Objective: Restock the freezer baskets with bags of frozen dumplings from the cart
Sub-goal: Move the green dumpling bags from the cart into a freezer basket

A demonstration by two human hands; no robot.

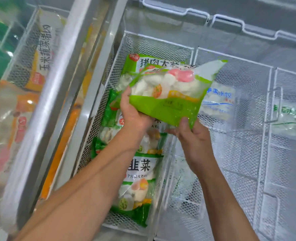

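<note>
A green-and-clear bag of frozen dumplings (168, 94) is held above a white wire freezer basket (156, 42). My left hand (132, 112) grips the bag's near left edge. My right hand (194, 136) pinches its near bottom corner, thumb on top. Below it, several green dumpling bags lie in the basket, one at the far end (136, 63) and one at the near end (140, 185). My forearms cover part of the middle bags.
The basket to the right holds a white-and-blue dumpling bag (218, 100); a further basket holds a white-and-green bag (287, 117). A closed sliding glass lid (22, 101) on the left covers orange bags. The metal lid frame (84, 80) runs between them. Frosted freezer wall (230, 20) behind.
</note>
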